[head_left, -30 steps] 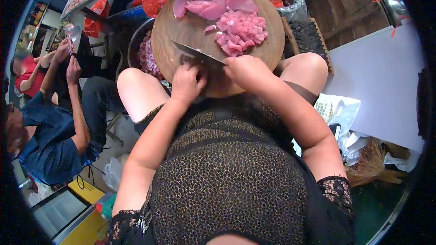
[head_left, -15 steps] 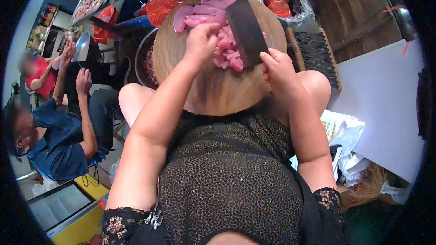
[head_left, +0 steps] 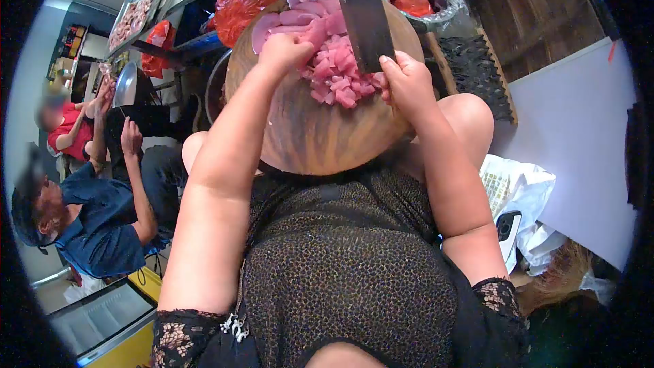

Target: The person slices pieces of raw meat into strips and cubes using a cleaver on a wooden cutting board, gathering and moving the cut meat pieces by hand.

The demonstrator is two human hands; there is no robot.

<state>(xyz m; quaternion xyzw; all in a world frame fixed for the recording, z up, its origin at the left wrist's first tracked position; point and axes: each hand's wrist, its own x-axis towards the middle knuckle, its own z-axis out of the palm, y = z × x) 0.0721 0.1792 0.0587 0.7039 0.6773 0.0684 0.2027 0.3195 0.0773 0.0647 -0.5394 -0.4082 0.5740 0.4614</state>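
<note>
On the round wooden block (head_left: 320,143), pink meat sits in two groups: slices (head_left: 293,17) toward the far left, diced pile (head_left: 337,71) nearer the middle, spilling toward the person.

Left hand (head_left: 286,54): fingers bent, tips at the near edge of the slices and just left of the dice. Can't tell if they pinch a slice or only rest against it.

Right hand (head_left: 409,85): fingers wrapped around the handle of the cleaver (head_left: 364,20), thumb up near the blade. Blade points away from the person, broad side to camera, over the far right of the block, just right of the dice. It hides part of the block. Blade contact with meat or wood: can't tell. Nearest dice are just beside the right fingers.

Around the block: red plastic bag (head_left: 248,10) past the far left edge, plastic-lined bin (head_left: 446,8) past the far right, woven seat (head_left: 470,71) to the right.
</note>
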